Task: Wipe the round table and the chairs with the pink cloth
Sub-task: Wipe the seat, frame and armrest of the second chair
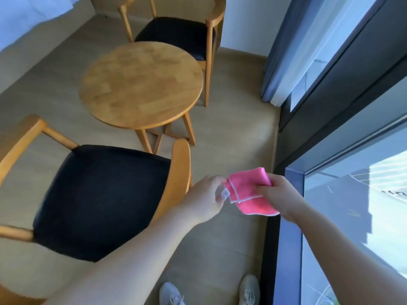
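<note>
Two chairs: a near wooden armchair with a black padded seat (99, 201) at lower left and a far wooden armchair with a black padded seat (176, 33) at the top.
One desk: a round, light-brown wooden desk (141, 84) on splayed legs, standing between the two chairs.
One cloth: a folded pink cloth with white stitched edging (248, 192), held in the air over the floor, to the right of the near chair and apart from the desk.
Two hands: left hand (204, 200) and right hand (279, 198).
Right fingers: curled round the cloth's right side, gripping it.
Left fingers: at the cloth's left corner by a small white tag; blurred, appear to pinch it.
Two shoes: grey sneakers (171, 294) on the beige floor (231, 137) at the bottom edge.
One window: large glass pane in a dark frame (343, 119) along the right, with a blue-grey curtain (293, 47).
</note>
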Demonstrator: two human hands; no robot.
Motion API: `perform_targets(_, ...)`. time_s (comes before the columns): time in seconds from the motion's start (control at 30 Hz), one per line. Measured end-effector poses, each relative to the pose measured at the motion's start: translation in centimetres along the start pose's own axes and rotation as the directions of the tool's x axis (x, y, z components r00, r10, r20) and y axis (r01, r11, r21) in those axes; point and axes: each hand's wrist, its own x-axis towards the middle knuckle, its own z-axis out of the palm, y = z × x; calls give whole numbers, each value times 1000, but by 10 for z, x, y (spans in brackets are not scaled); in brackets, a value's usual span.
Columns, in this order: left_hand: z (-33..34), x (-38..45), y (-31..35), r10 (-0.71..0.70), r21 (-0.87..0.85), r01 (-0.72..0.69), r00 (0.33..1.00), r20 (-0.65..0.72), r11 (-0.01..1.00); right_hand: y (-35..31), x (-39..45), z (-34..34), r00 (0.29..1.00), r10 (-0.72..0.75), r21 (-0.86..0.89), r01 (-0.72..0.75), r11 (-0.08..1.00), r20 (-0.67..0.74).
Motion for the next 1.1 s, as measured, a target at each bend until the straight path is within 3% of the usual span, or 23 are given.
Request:
perform_targets(0.3,157,34,-118,-195,172,176,976,97,969,165,98,52,990,116,-90,-108,990,83)
perform_targets(0.57,252,79,-220,-213,259,182,972,97,949,268,193,110,989,137,-118,-130,984,56)
perform_targets(0.73,283,108,-280,-216,320,181,974,75,930,293,262,155,998,45,-92,-41,995,42)
perform_targets(0.93,295,131,-344,-182,359,192,981,-63,913,286,334,202,985,-147,-123,157,980,90)
perform_targets(1.1,295,104,-339,-226,293,257,964,-138,921,268,333,221,979,-185,-63,191,980,90)
